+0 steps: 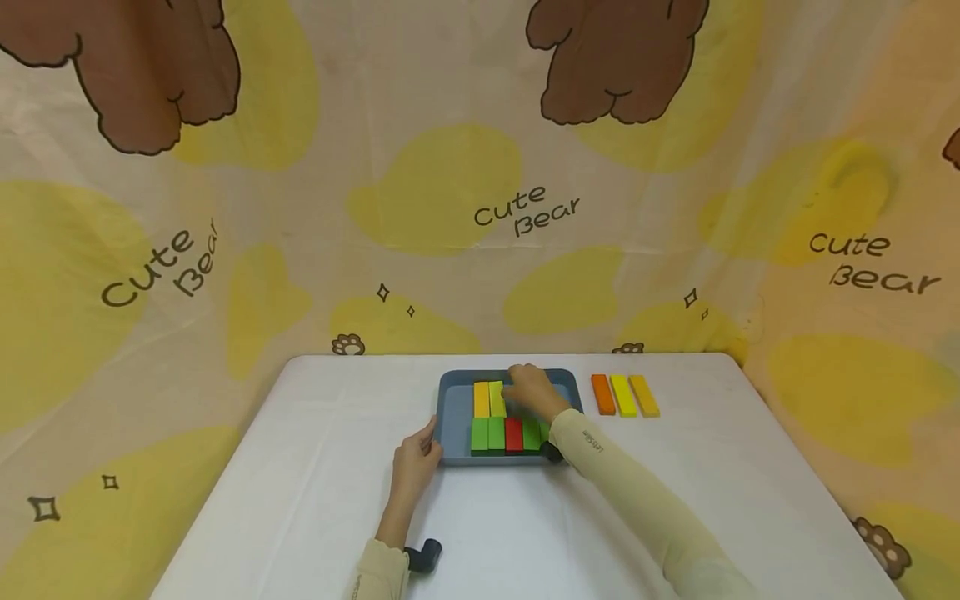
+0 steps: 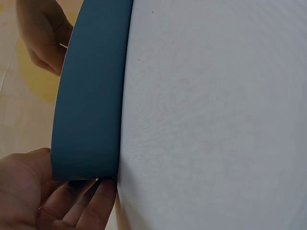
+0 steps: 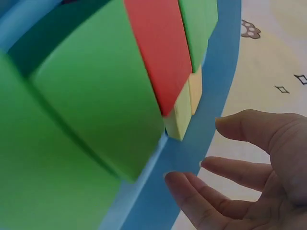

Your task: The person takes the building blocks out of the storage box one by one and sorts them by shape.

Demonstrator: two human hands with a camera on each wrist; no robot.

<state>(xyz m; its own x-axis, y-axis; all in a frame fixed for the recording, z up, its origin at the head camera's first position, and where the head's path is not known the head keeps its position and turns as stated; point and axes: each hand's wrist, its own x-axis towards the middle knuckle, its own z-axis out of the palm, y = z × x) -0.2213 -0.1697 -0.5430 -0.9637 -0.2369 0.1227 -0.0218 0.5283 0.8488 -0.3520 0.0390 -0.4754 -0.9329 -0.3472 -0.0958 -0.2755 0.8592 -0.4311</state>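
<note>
A blue-grey tray (image 1: 454, 429) lies on the table with rectangular blocks in it. Its front row is several green blocks (image 1: 480, 435) and one red block (image 1: 513, 435). Behind them stand an orange-yellow block (image 1: 482, 400) and a yellow-green block (image 1: 497, 398) side by side. My left hand (image 1: 417, 460) grips the tray's near left corner, thumb on one side and fingers on the other in the left wrist view. Over the tray's back part is my right hand (image 1: 536, 390), close to the yellow-green block. Its thumb and fingers are spread, holding nothing, in the right wrist view.
Right of the tray, an orange block (image 1: 603, 394), a yellow block (image 1: 623, 395) and an orange-yellow block (image 1: 644, 395) lie in a row on the white table (image 1: 315, 467). A patterned cloth (image 1: 420, 275) hangs behind the table's back edge.
</note>
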